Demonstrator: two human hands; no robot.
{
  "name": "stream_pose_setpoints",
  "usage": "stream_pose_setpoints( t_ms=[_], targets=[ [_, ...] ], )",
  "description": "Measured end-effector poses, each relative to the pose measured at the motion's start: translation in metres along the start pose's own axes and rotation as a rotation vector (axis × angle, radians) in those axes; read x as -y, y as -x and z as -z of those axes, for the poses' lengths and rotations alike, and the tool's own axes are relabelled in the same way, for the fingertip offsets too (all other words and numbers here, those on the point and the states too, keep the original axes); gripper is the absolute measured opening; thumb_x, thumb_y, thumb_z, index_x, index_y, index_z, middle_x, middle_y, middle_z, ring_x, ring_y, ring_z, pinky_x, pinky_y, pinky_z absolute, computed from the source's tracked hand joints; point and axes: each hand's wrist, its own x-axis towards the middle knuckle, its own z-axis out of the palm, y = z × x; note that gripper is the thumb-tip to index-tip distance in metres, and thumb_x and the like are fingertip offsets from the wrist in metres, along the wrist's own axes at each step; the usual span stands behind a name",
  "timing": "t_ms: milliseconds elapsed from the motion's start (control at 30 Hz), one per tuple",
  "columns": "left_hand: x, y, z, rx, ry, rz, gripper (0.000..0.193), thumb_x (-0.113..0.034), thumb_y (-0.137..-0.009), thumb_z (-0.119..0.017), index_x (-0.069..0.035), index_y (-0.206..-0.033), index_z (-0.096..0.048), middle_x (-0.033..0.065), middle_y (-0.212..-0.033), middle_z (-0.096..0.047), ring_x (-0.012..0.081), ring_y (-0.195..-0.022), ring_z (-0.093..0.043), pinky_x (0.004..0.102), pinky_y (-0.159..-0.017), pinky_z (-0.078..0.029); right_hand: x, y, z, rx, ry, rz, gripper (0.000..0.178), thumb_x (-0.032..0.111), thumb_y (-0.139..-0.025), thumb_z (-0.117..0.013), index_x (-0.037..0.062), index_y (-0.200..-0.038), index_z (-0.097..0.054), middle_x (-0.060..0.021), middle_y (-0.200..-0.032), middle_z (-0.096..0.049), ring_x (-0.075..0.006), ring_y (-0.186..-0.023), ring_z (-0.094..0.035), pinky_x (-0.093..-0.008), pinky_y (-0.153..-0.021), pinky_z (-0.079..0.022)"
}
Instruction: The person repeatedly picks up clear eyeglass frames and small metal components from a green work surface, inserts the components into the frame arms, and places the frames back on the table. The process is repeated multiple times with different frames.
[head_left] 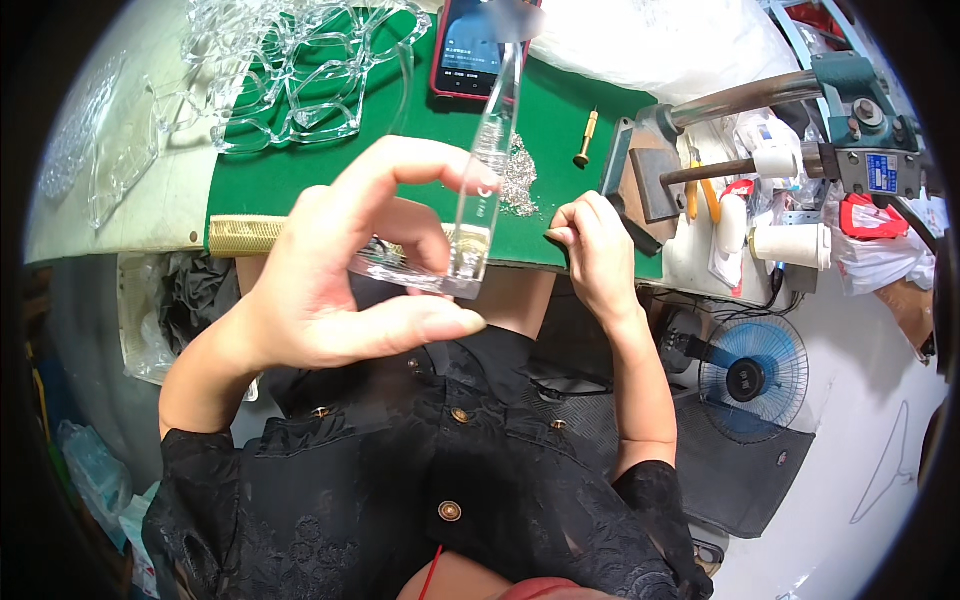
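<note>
At the far left, a heap of clear plastic spectacle fronts (300, 70) lies spread across the back of the green felt work mat (290, 180), some spilling onto the pale table edge (120, 220) beside it. A strip of gold mesh (245, 236) runs along the mat's near edge.

The left hand (330, 290) is raised in front of the mat, well open, with forefinger and thumb curved into a wide C. Its fingers pinch the clear plastic spectacle temple arm (482, 180), a long transparent bar that stands nearly upright, its lower end near the thumb and its top reaching up over the red-cased smartphone (470, 50) lying at the back of the mat. A second clear piece sits against the lower end, under the fingers; how it joins I cannot tell.

Just right of the temple arm, a small pile of silvery metal bits (518, 185) rests on the mat, and beyond it a short brass-coloured tool bit (585, 140) lies apart.

The right hand (595, 250) rests at the mat's near edge, its fingers curled in tight with thumb and forefinger tips pressed together; whether they pinch something small cannot be made out.

Further right stands a grey-green bench press with a steel lever (760, 110), with white plastic rollers (790, 240) below it. Low on the floor, a small blue fan (752, 378) sits beside the person's black sleeve.
</note>
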Motion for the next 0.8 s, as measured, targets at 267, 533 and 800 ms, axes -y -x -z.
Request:
stream_pose_setpoints(
  t_ms=[267,533,800],
  targets=[
    [0.016,-0.033,-0.041,0.168,-0.115,-0.047,0.069,-0.012,-0.071,-0.082,-0.001,-0.129,-0.046,0.0077,-0.084,-0.068,0.0114,-0.065,-0.063,0.0237,-0.061,-0.05,0.049,-0.014,0.058,-0.272,-0.388,0.251,0.013,0.011,-0.085,-0.061,0.0031,-0.077,-0.056,-0.0067,-0.077,-0.053,-0.0191,-0.069,-0.052,-0.0295,-0.062,-0.043],
    [0.025,-0.039,-0.059,0.066,-0.151,-0.175,0.069,-0.015,-0.073,-0.08,-0.006,-0.133,-0.048,0.0059,-0.063,-0.063,0.0131,-0.057,-0.063,0.0244,-0.059,-0.05,0.068,-0.018,0.068,-0.314,-0.162,0.402,0.02,0.01,-0.062,-0.074,0.0051,-0.075,-0.059,-0.0047,-0.073,-0.055,-0.0204,-0.065,-0.054,-0.0301,-0.056,-0.042],
    [0.025,-0.039,-0.055,0.071,-0.162,-0.168,0.069,-0.019,-0.074,-0.08,-0.005,-0.133,-0.048,0.0073,-0.063,-0.064,0.0155,-0.057,-0.064,0.0256,-0.059,-0.05,0.068,-0.023,0.072,-0.275,-0.16,0.402,0.02,0.016,-0.061,-0.074,0.0054,-0.072,-0.061,-0.0044,-0.072,-0.055,-0.0207,-0.065,-0.055,-0.0313,-0.058,-0.043]
  ],
)
